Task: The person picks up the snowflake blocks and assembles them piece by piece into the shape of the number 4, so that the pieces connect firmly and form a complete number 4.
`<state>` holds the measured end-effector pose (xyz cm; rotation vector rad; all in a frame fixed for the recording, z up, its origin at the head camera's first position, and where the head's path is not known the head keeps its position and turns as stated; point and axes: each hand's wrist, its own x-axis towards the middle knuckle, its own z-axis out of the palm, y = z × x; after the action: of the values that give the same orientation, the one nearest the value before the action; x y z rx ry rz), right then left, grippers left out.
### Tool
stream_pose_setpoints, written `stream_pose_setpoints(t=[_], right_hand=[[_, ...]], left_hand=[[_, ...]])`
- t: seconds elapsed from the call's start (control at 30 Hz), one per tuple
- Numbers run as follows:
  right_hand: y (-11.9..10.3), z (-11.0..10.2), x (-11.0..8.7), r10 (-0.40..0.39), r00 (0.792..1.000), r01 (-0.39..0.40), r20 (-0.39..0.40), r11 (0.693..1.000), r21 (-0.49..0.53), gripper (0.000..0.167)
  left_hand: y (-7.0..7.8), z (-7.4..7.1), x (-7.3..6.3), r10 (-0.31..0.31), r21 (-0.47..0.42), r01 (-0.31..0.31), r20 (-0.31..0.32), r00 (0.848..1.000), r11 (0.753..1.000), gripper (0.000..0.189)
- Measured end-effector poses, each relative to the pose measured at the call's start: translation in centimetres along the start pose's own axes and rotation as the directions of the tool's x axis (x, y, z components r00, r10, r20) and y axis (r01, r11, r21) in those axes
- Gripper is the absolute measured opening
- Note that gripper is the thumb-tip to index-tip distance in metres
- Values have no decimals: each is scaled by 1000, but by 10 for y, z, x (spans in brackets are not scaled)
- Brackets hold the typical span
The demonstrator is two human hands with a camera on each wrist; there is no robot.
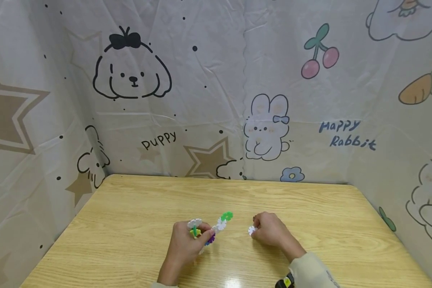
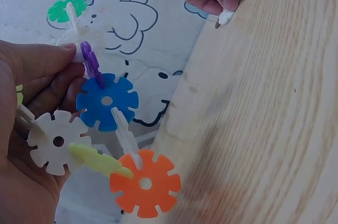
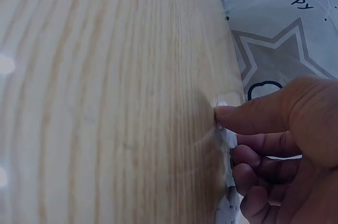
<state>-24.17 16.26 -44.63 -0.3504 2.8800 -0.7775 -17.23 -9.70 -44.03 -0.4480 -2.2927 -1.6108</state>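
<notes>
My left hand [image 1: 187, 242] grips a linked chain of notched plastic snowflake discs, its thumb pressed near the purple disc [image 2: 91, 63]. From there hang a blue disc [image 2: 95, 109], an orange disc [image 2: 158, 203], a yellow disc [image 2: 100, 160] and a white disc [image 2: 45, 150], slotted edge to edge at angles. A green disc [image 1: 227, 216] and white discs [image 1: 220, 225] stick out at the far end of the chain. To the right, my right hand [image 1: 271, 230] is low over the table, thumb and fingers pinching a separate white snowflake disc [image 1: 251, 230].
A wood-grain table [image 1: 309, 208] lies under both hands. A printed cloth [image 1: 201, 100] with cartoon animals and stars hangs behind the table and along its sides. A black wristband [image 1: 285, 281] shows at the right sleeve [image 1: 313, 272].
</notes>
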Motion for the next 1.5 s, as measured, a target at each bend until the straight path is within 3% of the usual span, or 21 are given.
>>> stream_pose_setpoints(t=[0.33, 0.63, 0.97, 1.13, 1.5], right_hand=[[2, -2, -7, -25, 998, 29, -51, 997, 78, 25], [4, -4, -15, -46, 998, 50, -30, 990, 135, 15], [8, -3, -22, -128, 990, 136, -56, 977, 165, 30], [5, -3, -23, -141, 988, 151, -58, 957, 249, 36], [-10, -7, -30, -144, 990, 133, -6, 895, 425, 25]], left_hand=[[4, 1, 1, -4, 6, 4, 3, 1000, 1000, 5], [4, 4, 1, 2, 26, -2, -12, 1000, 1000, 8], [5, 5, 1, 19, 41, -18, -8, 1000, 999, 7], [3, 6, 1, 14, 20, -14, -5, 1000, 1000, 9], [7, 8, 1, -11, -32, 11, -2, 1000, 999, 6]])
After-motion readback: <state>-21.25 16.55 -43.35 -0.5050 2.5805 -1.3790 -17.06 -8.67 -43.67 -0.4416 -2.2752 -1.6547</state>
